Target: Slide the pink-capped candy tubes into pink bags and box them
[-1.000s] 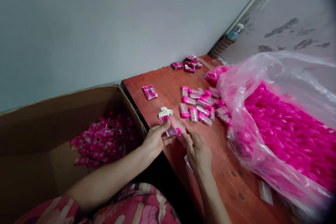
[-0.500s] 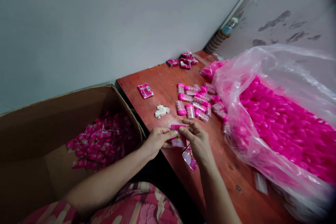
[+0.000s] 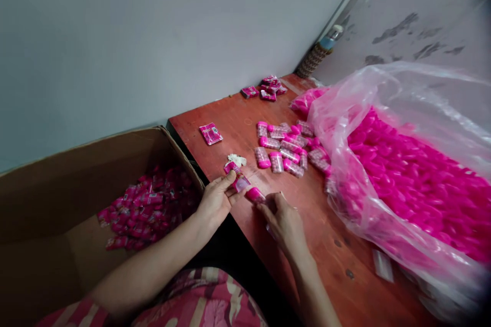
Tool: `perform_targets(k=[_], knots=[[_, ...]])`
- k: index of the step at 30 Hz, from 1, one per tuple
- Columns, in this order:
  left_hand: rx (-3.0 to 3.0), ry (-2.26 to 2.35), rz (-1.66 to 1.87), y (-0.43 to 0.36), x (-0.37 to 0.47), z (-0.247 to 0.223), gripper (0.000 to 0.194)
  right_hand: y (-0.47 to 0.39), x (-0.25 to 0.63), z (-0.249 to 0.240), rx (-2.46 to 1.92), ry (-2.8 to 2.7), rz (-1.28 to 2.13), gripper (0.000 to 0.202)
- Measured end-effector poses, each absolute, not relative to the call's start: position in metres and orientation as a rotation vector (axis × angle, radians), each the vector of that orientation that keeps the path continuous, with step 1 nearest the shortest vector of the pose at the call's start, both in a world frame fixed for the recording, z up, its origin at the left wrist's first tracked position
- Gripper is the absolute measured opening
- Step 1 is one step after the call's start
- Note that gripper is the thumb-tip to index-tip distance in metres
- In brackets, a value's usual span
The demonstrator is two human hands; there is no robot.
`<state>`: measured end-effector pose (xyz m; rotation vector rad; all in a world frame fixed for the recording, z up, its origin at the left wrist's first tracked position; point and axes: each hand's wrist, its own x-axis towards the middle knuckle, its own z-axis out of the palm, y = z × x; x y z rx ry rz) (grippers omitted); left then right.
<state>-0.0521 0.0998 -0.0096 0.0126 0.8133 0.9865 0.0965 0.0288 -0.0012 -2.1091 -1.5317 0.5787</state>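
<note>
My left hand (image 3: 215, 198) pinches a printed pink wrapper sleeve (image 3: 240, 181) between thumb and fingers, over the table's near edge. In my right hand (image 3: 286, 222) is a small container with a pink cap (image 3: 254, 194), its cap end pointing at the sleeve's lower end. Whether the cap has entered the sleeve I cannot tell. Another wrapper lies mostly hidden beneath my right hand. Just beyond the sleeve is a crumpled white lump (image 3: 237, 159). Several clear containers with pink caps (image 3: 276, 162) lie loosely grouped farther on, filled with small pale pieces.
A cardboard box (image 3: 169, 148) at left holds many pink wrapped packs (image 3: 149, 204). On the red table (image 3: 318, 260), a large clear bag (image 3: 337, 133) of pink caps fills the right. Flat wrappers (image 3: 210, 134) and several packs (image 3: 270, 87) lie toward the wall.
My right hand has let go of the sleeve and now holds a pink-capped container against its end. My left hand has shifted slightly left and up, tilting the sleeve.
</note>
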Motion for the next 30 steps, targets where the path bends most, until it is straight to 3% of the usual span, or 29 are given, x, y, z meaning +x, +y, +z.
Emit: perform_targets(k=[4,8,18,24,30], knots=[[-0.035,0.788,0.987,0.097,-0.049,-0.012,0.008,0.013,0.082,0.008,-1.746,-0.930,1.010,0.027],[-0.032,0.772,0.958,0.092,-0.043,-0.013,0.009,-0.001,0.063,0.012,-1.527,-0.726,1.162,0.026],[-0.027,0.715,0.947,0.082,-0.037,-0.005,0.008,-0.002,0.053,0.001,-1.528,-0.683,1.129,0.025],[0.175,0.669,0.919,0.077,-0.037,-0.002,0.018,-0.003,0.053,-0.003,-1.373,-0.617,1.271,0.025],[0.336,0.595,0.868,0.079,-0.039,0.003,0.025,-0.006,0.053,-0.001,-1.445,-0.639,1.145,0.028]])
